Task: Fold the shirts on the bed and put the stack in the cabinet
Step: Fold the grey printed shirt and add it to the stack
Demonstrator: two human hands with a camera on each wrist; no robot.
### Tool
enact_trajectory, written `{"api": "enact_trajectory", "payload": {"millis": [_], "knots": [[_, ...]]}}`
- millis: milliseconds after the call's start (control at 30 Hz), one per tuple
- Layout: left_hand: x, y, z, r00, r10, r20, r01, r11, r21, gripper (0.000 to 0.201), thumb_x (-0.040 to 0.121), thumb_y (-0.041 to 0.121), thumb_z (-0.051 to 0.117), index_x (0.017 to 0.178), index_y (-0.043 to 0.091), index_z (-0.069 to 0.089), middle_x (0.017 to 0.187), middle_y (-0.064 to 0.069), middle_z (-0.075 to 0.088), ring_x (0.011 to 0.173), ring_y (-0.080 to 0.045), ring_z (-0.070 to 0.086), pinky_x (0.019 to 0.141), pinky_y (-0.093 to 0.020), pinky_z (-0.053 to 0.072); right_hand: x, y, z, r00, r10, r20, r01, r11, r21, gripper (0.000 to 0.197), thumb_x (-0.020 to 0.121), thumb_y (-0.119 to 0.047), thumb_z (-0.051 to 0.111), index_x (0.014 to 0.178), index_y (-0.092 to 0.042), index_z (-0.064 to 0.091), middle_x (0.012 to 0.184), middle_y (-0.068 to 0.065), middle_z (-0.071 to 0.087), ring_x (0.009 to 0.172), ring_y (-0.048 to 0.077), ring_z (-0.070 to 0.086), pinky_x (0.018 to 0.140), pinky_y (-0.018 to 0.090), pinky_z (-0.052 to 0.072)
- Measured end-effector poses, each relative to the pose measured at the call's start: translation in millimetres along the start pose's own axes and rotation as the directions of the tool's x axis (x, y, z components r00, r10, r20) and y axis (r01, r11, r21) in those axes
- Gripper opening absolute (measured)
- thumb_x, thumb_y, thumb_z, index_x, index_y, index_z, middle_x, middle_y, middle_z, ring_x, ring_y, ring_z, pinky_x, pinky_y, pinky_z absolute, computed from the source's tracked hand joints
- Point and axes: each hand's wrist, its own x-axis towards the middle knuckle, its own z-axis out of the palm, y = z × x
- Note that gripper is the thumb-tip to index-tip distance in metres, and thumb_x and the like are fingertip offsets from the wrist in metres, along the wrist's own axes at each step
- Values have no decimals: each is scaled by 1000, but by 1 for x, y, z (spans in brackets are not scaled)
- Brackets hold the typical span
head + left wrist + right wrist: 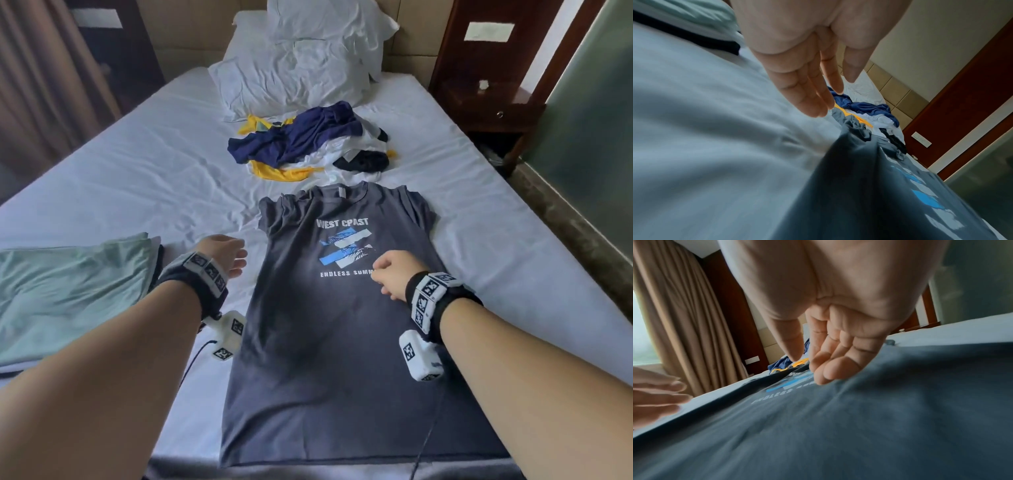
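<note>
A dark grey printed T-shirt (329,329) lies flat, face up, in the middle of the white bed (137,178), its hem toward me. My left hand (229,253) hovers over the sheet just left of the shirt, fingers straight and holding nothing (818,91). My right hand (387,274) rests on the shirt's chest beside the print, fingers loosely bent with their tips touching the cloth (828,374). A folded pale green shirt (68,291) lies at the left on a small stack. A heap of unfolded navy, yellow, white and black shirts (308,144) sits beyond the collar.
White pillows (301,68) stand at the headboard. A dark wooden nightstand (489,102) is at the bed's right, next to a frosted glass panel (589,137). Brown curtains (41,85) hang at the left. No cabinet is in view.
</note>
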Motion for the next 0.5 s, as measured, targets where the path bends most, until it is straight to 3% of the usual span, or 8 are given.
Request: {"api": "enact_trajectory", "payload": {"millis": [100, 167, 267, 333, 367, 500], "knots": [[39, 12, 11, 1000, 15, -1, -15, 1000, 5, 11, 100, 14, 64, 106, 5, 66, 92, -13, 68, 76, -26, 64, 73, -39, 58, 46, -29, 19, 998, -52, 32, 52, 999, -7, 9, 77, -22, 62, 84, -25, 66, 78, -5, 70, 76, 26, 73, 74, 42, 62], [66, 22, 20, 1000, 16, -13, -16, 1000, 10, 9, 98, 15, 67, 92, 8, 68, 91, -14, 69, 76, -28, 66, 79, -42, 61, 74, -52, 30, 996, -84, 43, 86, 996, -29, 10, 76, -27, 61, 85, -28, 67, 83, -5, 71, 79, 26, 72, 77, 40, 61], [115, 31, 32, 1000, 9, -1, -8, 996, 90, 19, 79, 28, 80, 75, 13, 69, 84, -16, 75, 83, -34, 74, 88, -56, 60, 104, -91, 43, 991, -135, 5, 135, 989, -66, 22, 80, -28, 60, 100, -27, 69, 93, -5, 73, 86, 24, 70, 81, 38, 59], [142, 35, 41, 998, 3, 67, -12, 990, 142, 29, 69, 35, 85, 75, 13, 68, 82, -16, 75, 80, -35, 75, 85, -51, 61, 123, -111, 54, 980, -200, 21, 201, 973, -110, 30, 87, -26, 62, 117, -26, 68, 111, -4, 71, 103, 22, 67, 92, 37, 55], [147, 39, 47, 995, 1, 103, -18, 985, 169, 27, 72, 34, 85, 78, 13, 68, 79, -13, 73, 74, -32, 72, 79, -43, 62, 131, -117, 61, 972, -230, 47, 234, 962, -141, 37, 90, -28, 62, 127, -25, 64, 124, -3, 67, 113, 22, 64, 98, 37, 52], [149, 49, 58, 995, 8, 103, -25, 987, 162, 11, 81, 17, 82, 87, 13, 73, 79, -8, 70, 66, -24, 65, 70, -32, 55, 146, -132, 82, 954, -274, 121, 296, 922, -250, 56, 94, -33, 60, 147, -23, 48, 147, 2, 51, 132, 25, 50, 109, 39, 43]]}}
